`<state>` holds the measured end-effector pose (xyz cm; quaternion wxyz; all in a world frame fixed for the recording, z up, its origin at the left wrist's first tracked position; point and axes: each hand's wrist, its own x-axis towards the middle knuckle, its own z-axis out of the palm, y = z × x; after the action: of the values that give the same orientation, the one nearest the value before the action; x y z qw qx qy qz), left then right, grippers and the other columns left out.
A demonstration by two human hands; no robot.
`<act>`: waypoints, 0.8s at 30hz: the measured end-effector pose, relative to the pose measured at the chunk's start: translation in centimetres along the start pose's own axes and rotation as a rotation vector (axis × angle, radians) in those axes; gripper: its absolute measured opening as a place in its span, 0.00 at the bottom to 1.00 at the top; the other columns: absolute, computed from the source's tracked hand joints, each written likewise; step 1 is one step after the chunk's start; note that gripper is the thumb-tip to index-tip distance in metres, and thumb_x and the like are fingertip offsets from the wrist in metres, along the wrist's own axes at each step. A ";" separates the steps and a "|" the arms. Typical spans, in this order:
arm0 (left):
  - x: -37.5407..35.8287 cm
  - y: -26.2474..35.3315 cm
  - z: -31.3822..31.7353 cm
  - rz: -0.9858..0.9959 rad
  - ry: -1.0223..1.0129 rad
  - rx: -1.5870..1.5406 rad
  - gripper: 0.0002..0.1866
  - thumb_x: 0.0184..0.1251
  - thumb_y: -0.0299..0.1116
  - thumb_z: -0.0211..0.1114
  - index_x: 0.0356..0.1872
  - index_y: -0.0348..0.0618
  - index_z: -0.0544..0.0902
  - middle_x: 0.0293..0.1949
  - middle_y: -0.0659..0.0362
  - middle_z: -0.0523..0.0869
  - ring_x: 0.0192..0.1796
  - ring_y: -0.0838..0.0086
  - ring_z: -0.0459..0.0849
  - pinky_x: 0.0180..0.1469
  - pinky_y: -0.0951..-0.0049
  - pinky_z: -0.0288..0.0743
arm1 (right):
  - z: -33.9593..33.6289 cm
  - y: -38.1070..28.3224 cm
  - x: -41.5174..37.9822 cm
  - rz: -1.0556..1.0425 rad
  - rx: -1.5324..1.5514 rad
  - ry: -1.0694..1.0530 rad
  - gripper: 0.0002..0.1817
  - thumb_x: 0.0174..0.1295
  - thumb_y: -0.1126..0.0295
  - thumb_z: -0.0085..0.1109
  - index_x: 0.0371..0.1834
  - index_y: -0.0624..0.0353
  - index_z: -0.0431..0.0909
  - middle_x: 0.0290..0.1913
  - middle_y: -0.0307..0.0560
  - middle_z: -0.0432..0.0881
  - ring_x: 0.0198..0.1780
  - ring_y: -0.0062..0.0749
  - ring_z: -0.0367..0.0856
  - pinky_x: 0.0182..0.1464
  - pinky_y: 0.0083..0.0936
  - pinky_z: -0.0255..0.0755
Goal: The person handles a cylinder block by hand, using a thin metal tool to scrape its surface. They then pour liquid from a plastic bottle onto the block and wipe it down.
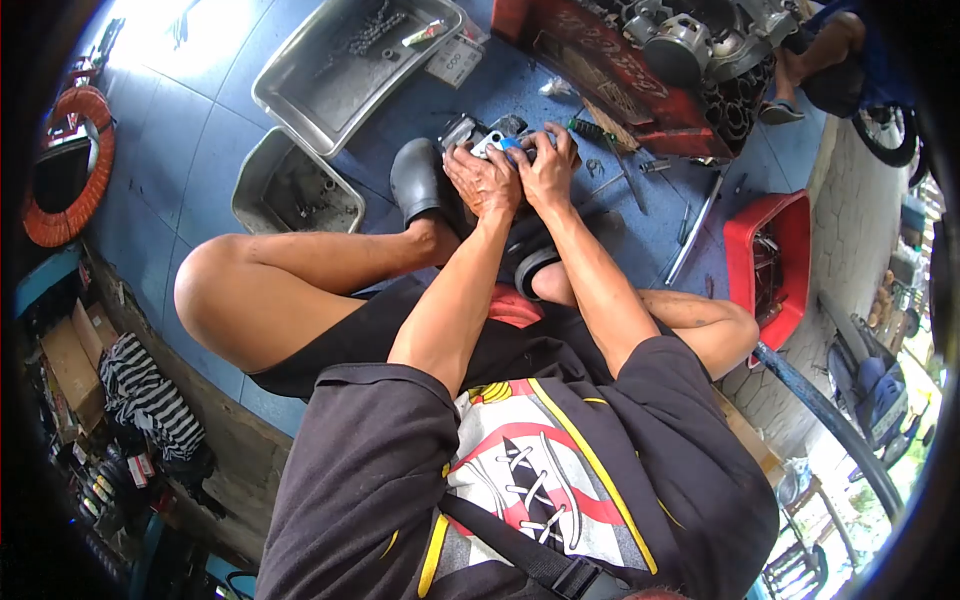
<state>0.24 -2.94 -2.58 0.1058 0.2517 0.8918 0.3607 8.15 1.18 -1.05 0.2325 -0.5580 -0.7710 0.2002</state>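
Both of my hands meet over a metal part (494,144) between my feet. My left hand (483,182) has its fingers curled over the left side of this part. On the right side, my right hand (548,170) is closed around it, with something blue (512,146) between the two hands. Dark metal (461,130) shows just beyond my left fingers. A green-and-black handled screwdriver (590,129) lies on the floor right of my right hand. The undersides of the fingers and most of the held part are hidden.
A steel tray (345,75) and a smaller grey bin (298,190) stand at the left. A red crate (620,80) with engine parts is ahead, a red basin (770,265) to the right. Beyond the crate, another person's leg (825,50) shows. Tools lie on blue tiles.
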 end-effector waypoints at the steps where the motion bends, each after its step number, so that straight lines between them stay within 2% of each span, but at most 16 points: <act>1: -0.2 0.0 -0.1 -0.011 -0.002 0.003 0.24 0.65 0.39 0.57 0.55 0.28 0.70 0.61 0.36 0.70 0.65 0.43 0.66 0.69 0.50 0.58 | -0.2 0.5 -0.8 0.018 0.042 -0.002 0.13 0.54 0.58 0.72 0.35 0.51 0.80 0.58 0.53 0.71 0.62 0.54 0.67 0.61 0.54 0.58; 4: -0.1 0.5 -0.2 -0.002 0.024 -0.025 0.25 0.66 0.39 0.56 0.55 0.28 0.70 0.63 0.34 0.66 0.67 0.43 0.65 0.70 0.50 0.56 | -1.0 1.5 -3.2 0.020 0.036 0.057 0.12 0.55 0.57 0.71 0.34 0.51 0.80 0.59 0.54 0.71 0.63 0.55 0.67 0.62 0.53 0.58; 7: 0.0 0.3 0.1 0.008 -0.008 -0.004 0.23 0.67 0.39 0.56 0.53 0.28 0.71 0.63 0.34 0.66 0.65 0.42 0.66 0.68 0.50 0.59 | -0.3 0.3 0.5 -0.121 0.038 0.028 0.12 0.57 0.57 0.69 0.33 0.51 0.80 0.60 0.54 0.70 0.61 0.56 0.68 0.62 0.53 0.59; 8: -0.1 0.1 0.1 0.021 -0.015 0.038 0.22 0.69 0.39 0.55 0.53 0.28 0.71 0.62 0.35 0.67 0.64 0.43 0.67 0.67 0.51 0.60 | -0.1 0.0 1.3 -0.107 0.051 -0.007 0.12 0.57 0.58 0.69 0.33 0.51 0.80 0.60 0.55 0.69 0.62 0.56 0.68 0.62 0.53 0.59; 12: -0.2 0.8 -0.2 0.017 0.008 0.011 0.20 0.69 0.40 0.55 0.50 0.29 0.72 0.62 0.34 0.66 0.64 0.42 0.67 0.67 0.50 0.59 | -2.1 1.3 -2.0 -0.140 0.080 0.064 0.13 0.60 0.55 0.65 0.35 0.52 0.79 0.60 0.54 0.69 0.62 0.58 0.67 0.62 0.53 0.59; 15: -0.3 -0.1 -0.2 0.035 -0.020 0.040 0.19 0.69 0.39 0.55 0.48 0.30 0.73 0.62 0.33 0.66 0.65 0.40 0.66 0.67 0.48 0.59 | -0.5 -0.4 0.9 -0.108 -0.008 0.005 0.09 0.59 0.62 0.67 0.34 0.52 0.78 0.58 0.57 0.69 0.60 0.58 0.68 0.60 0.54 0.61; 17: -0.2 0.5 -0.3 0.019 -0.050 0.029 0.18 0.70 0.38 0.54 0.47 0.29 0.74 0.62 0.32 0.66 0.65 0.39 0.66 0.67 0.47 0.59 | -0.8 -1.1 2.2 -0.161 -0.056 -0.012 0.08 0.57 0.65 0.68 0.33 0.53 0.78 0.57 0.60 0.69 0.58 0.57 0.69 0.58 0.54 0.62; 21: -0.2 0.5 0.1 0.026 -0.024 0.015 0.17 0.67 0.38 0.55 0.46 0.30 0.74 0.65 0.31 0.64 0.66 0.39 0.65 0.69 0.45 0.56 | -2.7 1.8 -2.5 -0.165 -0.062 -0.015 0.13 0.60 0.58 0.66 0.35 0.55 0.77 0.58 0.59 0.69 0.58 0.57 0.69 0.58 0.54 0.63; 24: -0.3 0.7 0.3 0.010 -0.008 0.017 0.17 0.68 0.38 0.55 0.45 0.30 0.74 0.65 0.31 0.64 0.66 0.39 0.64 0.69 0.45 0.56 | -0.8 0.1 2.1 -0.197 -0.037 -0.040 0.13 0.60 0.59 0.66 0.36 0.55 0.77 0.58 0.60 0.69 0.59 0.57 0.69 0.60 0.53 0.62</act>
<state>0.92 -2.48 -2.28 0.1054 0.2584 0.8932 0.3526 8.15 3.26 -0.15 0.2254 -0.4797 -0.8301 0.1732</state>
